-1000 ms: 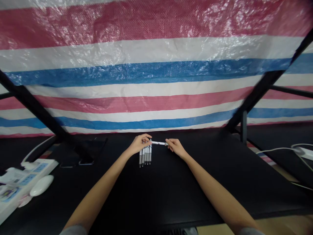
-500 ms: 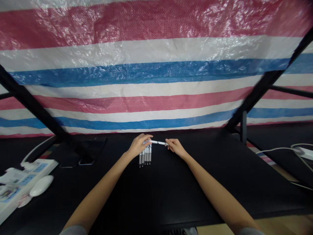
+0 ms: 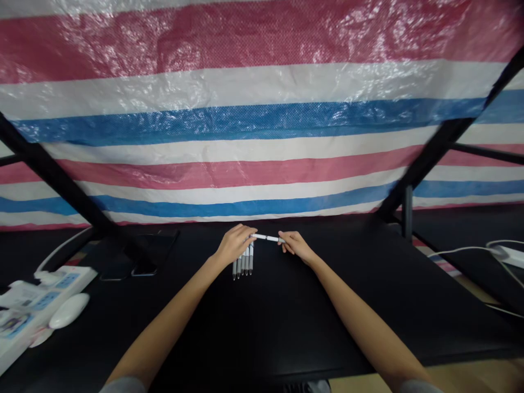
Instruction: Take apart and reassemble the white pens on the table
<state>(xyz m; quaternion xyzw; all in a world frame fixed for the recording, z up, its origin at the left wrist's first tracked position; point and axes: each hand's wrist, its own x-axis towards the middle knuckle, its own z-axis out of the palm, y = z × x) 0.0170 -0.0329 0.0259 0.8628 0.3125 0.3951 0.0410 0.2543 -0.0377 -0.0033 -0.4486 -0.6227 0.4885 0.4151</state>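
Note:
Between my two hands a white pen [image 3: 268, 238] with a grey end is held level, just above the black tabletop. The fingertips of my left hand [image 3: 236, 243] are closed on its left end. My right hand [image 3: 296, 245] pinches the grey end at the right. Under and in front of my left hand lies a row of several white pens [image 3: 246, 257] with grey grips, side by side, their tips toward me. My left hand hides the far ends of these pens.
A white power strip [image 3: 45, 305] with plugs and a white computer mouse [image 3: 69, 311] is at the left. Dark phone-like flat items [image 3: 144, 269] lie behind it. Black metal legs [image 3: 426, 164] slant on both sides before a striped tarp [image 3: 262, 164].
The white pen's two parts, with a visible gap near the middle before, now look joined or nearly so. Both hands have hardly moved; the row of pens is unchanged.

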